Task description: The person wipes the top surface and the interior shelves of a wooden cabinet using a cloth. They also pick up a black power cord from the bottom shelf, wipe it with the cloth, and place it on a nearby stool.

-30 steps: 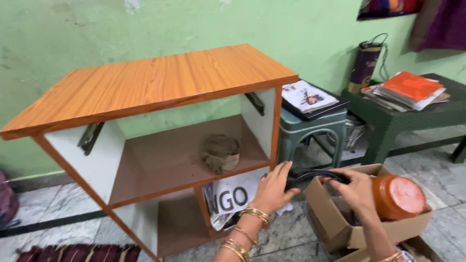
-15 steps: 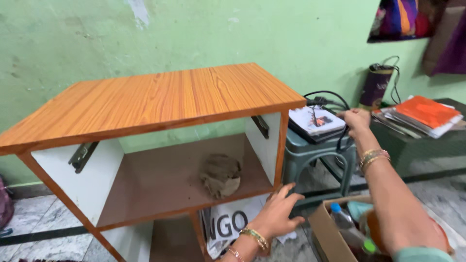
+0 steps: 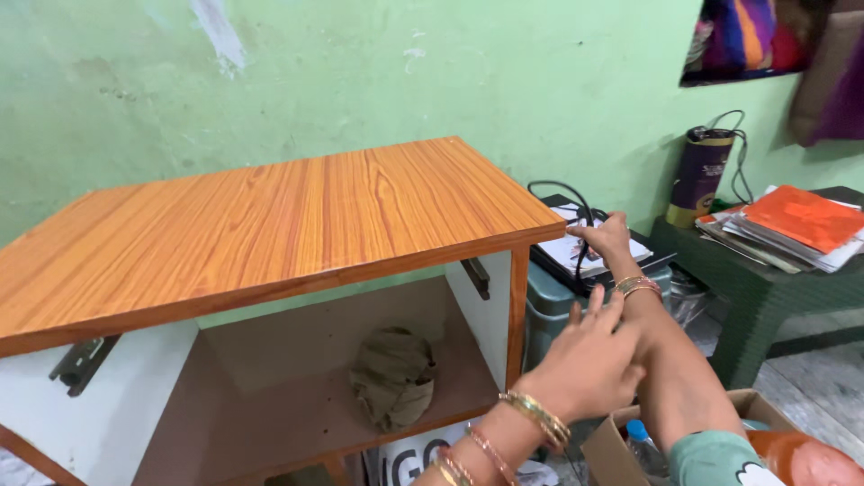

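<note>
My right hand (image 3: 605, 237) reaches over the stack of booklets (image 3: 564, 254) on the green plastic stool (image 3: 547, 304), fingers pinched on a looped black cable (image 3: 560, 190) that lies on the stack. My left hand (image 3: 589, 362) is raised with fingers apart and holds nothing, close against my right forearm, just right of the cabinet's front corner. Both wrists wear gold bangles. The orange-topped wooden cabinet (image 3: 288, 225) fills the left and centre. A crumpled brown cloth (image 3: 392, 375) lies on its open shelf.
A cardboard box (image 3: 614, 443) at the bottom right holds a plastic bottle (image 3: 641, 441) and an orange clay pot (image 3: 805, 459). A dark green side table (image 3: 765, 283) carries stacked books (image 3: 796, 223) and a dark cylinder (image 3: 701, 175). A white printed bag (image 3: 409, 461) sits under the cabinet.
My right hand has carried the black cable up from the box onto the booklets on the stool. My left hand has risen from the floor towards my right forearm. The view has moved closer.
</note>
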